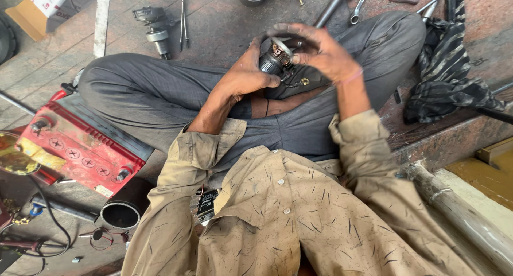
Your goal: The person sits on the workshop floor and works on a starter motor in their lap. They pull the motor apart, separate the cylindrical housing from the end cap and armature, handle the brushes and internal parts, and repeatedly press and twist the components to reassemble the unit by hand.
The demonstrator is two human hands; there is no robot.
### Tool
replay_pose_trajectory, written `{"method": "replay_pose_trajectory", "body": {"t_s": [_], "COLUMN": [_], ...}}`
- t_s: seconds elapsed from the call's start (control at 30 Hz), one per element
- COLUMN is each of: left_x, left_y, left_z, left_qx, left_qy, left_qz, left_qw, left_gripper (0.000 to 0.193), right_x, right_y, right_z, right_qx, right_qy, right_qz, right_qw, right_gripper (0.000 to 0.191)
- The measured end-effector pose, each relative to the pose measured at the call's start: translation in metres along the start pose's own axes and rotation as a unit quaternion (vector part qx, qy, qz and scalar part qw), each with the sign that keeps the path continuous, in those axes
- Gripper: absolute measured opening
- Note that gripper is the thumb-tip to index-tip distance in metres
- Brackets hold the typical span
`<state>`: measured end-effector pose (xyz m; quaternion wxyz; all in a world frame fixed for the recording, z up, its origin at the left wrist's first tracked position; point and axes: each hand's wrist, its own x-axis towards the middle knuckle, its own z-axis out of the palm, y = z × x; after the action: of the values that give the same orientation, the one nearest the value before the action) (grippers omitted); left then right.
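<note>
Head cam, looking down at our lap; we sit cross-legged on the paved floor [224, 25].

L hand [243, 75]: closed around a small dark cylindrical motor part [273, 62], palm under its body, thumb across the near side. Grip looks firm. Part sits up between both hands, above our crossed legs in grey trousers [160, 94].

R hand [318, 51]: curled over the top end of the part, fingertips [291, 41] bent down onto a thin metal ring [280, 45] at that end. Hand is closed on the ring/part top; can't tell if the ring is loose or seated. A short wire w/ small brass eyelet [304, 81] hangs from the part, just below R hand's heel.

Around the hands:
- Beyond R hand: long steel bar [332, 6], a combination wrench [359, 6] just beside it, well apart from the part.
- R of R hand, past the knee: striped dark cloth [449, 78], bunched on the step.
- Beyond L hand, far side of the knee: another grey motor assy [155, 30] lying on the floor, thin rods [183, 17] just beside it.
- L of L hand, near side of the knee: red battery [80, 148] w/ round caps on top, touching or nearly touching our leg; black pipe piece [124, 207] near its near corner.
- Near side, R: pale metal pipe [459, 212] runs beside our sleeve.

Tan shirt [278, 212] fills the lower frame.
</note>
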<state>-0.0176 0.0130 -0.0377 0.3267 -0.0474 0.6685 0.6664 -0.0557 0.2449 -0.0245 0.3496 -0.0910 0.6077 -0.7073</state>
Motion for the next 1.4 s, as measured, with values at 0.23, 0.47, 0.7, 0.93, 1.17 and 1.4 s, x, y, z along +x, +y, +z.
{"method": "replay_pose_trajectory", "body": {"t_s": [0.23,0.47,0.7,0.93,1.17,1.4], "left_x": [0.004,0.004,0.006,0.005,0.006,0.007], "left_y": [0.018,0.006,-0.017,-0.019,-0.01,-0.016], "left_z": [-0.006,-0.002,0.006,0.013,0.008,0.008], "left_qx": [0.205,0.287,0.296,0.317,0.312,0.354], "left_qy": [0.047,0.062,0.111,0.156,0.151,0.172], "left_qz": [-0.063,0.046,0.131,0.19,0.129,0.169], "left_qw": [0.976,0.955,0.94,0.916,0.929,0.904], "left_gripper": [0.09,0.078,0.087,0.089,0.081,0.08], "right_x": [0.011,0.011,0.015,0.016,0.004,0.006], "right_y": [0.0,0.002,0.012,0.015,-0.014,0.011], "right_z": [-0.013,-0.007,-0.01,-0.012,-0.012,-0.02], "right_qx": [0.007,-0.032,-0.054,-0.107,-0.032,-0.03], "right_qy": [-0.072,-0.067,-0.01,0.044,-0.065,-0.012], "right_qz": [-0.022,-0.04,0.003,0.035,-0.051,-0.013], "right_qw": [0.997,0.996,0.998,0.993,0.996,0.999], "right_gripper": [0.053,0.052,0.048,0.04,0.062,0.061]}}
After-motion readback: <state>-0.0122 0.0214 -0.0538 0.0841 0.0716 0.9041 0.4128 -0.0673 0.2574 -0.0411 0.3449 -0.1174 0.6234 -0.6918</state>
